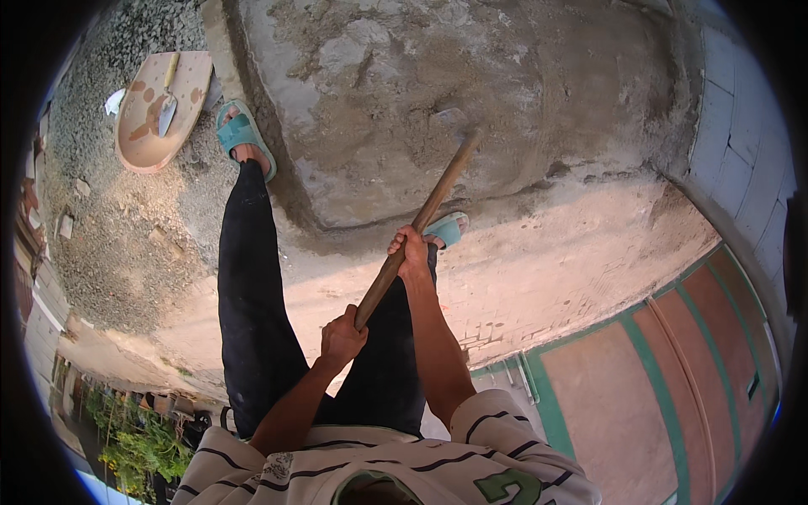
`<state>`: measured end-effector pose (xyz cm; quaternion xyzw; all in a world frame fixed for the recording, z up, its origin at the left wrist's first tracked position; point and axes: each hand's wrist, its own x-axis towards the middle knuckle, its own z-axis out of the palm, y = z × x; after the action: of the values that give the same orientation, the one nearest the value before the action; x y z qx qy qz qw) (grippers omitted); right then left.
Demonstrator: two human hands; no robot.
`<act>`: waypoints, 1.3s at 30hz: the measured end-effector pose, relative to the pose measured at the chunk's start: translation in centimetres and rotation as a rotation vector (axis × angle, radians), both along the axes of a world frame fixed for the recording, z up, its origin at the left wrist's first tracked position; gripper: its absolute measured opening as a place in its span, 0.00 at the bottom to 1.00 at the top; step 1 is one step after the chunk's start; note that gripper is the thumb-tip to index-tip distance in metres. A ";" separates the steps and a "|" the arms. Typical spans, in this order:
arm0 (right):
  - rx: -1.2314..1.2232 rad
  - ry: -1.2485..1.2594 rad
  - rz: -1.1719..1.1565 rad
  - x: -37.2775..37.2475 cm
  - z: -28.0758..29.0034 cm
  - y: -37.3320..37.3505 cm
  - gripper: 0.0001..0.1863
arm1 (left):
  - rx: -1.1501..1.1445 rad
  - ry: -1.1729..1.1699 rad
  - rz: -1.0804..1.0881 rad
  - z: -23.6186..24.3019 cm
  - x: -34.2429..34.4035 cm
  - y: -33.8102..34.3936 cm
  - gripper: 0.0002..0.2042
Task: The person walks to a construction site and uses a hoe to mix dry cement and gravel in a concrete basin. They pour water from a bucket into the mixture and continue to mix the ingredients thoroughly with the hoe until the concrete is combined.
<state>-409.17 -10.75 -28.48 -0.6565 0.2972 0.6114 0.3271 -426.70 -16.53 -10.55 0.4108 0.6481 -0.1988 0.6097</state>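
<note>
While left hand (343, 338) and right hand (411, 252) grip a long brown wooden handle (440, 189), rough grey-brown cement (539, 109) fills the upper centre, grey gravel (109, 269) the left, green-banded brown panels (602, 396) the lower right.

From here I see a trowel (168, 111) in the tray (139, 135) (itself on gravel (109, 261)), to the person's (379, 463) left, the cement patch (379, 93) ahead.
</note>
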 end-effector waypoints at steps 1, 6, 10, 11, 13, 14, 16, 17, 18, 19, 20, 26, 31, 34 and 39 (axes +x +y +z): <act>-0.006 -0.021 0.024 -0.7 1.1 -1.1 0.08 | -0.022 0.011 0.014 0.9 0.0 -1.3 0.15; 0.121 -0.145 0.046 2.7 4.3 2.4 0.09 | 0.087 -0.076 0.043 0.0 2.7 -1.0 0.15; 0.303 -0.267 0.007 10.2 3.7 10.6 0.09 | 0.282 -0.202 0.017 -5.3 8.3 4.8 0.17; 0.345 -0.289 0.001 12.0 3.4 13.0 0.09 | 0.343 -0.237 0.032 -6.8 9.9 6.8 0.16; 0.412 -0.351 -0.008 15.7 2.4 17.9 0.08 | 0.403 -0.277 0.024 -9.8 13.2 11.3 0.16; 0.437 -0.387 -0.012 17.3 1.7 20.2 0.08 | 0.404 -0.279 0.000 -11.2 14.6 13.7 0.16; 0.486 -0.380 0.007 19.4 -0.8 24.5 0.07 | 0.405 -0.272 -0.034 -14.0 16.2 18.1 0.16; 0.490 -0.372 0.011 20.6 -2.8 25.8 0.07 | 0.419 -0.258 -0.031 -14.8 16.7 19.6 0.16; 0.490 -0.356 0.018 21.1 -4.6 26.8 0.07 | 0.430 -0.236 -0.026 -15.3 16.9 20.9 0.15; 0.455 -0.276 0.007 21.4 -6.2 27.0 0.07 | 0.439 -0.215 -0.016 -15.3 17.2 21.4 0.15; 0.411 -0.201 -0.007 21.5 -7.6 26.3 0.07 | 0.439 -0.194 0.012 -14.8 17.3 20.6 0.14; 0.279 -0.028 0.033 7.4 -4.9 13.9 0.07 | 0.303 0.024 0.058 -8.6 8.3 8.2 0.14; 0.316 -0.134 -0.011 5.3 0.2 10.6 0.08 | 0.283 -0.049 0.032 -8.3 5.0 3.6 0.14; 0.369 -0.282 -0.015 9.6 0.5 13.4 0.08 | 0.338 -0.161 0.047 -10.5 8.1 6.3 0.15; 0.428 -0.417 0.029 22.2 -3.8 18.6 0.07 | 0.272 -0.327 0.037 -14.4 18.2 14.1 0.16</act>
<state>-386.95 7.86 -32.23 -0.6881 0.0784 0.5169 0.5031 -408.50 -2.47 -24.96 0.5040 0.5688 -0.0290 0.6493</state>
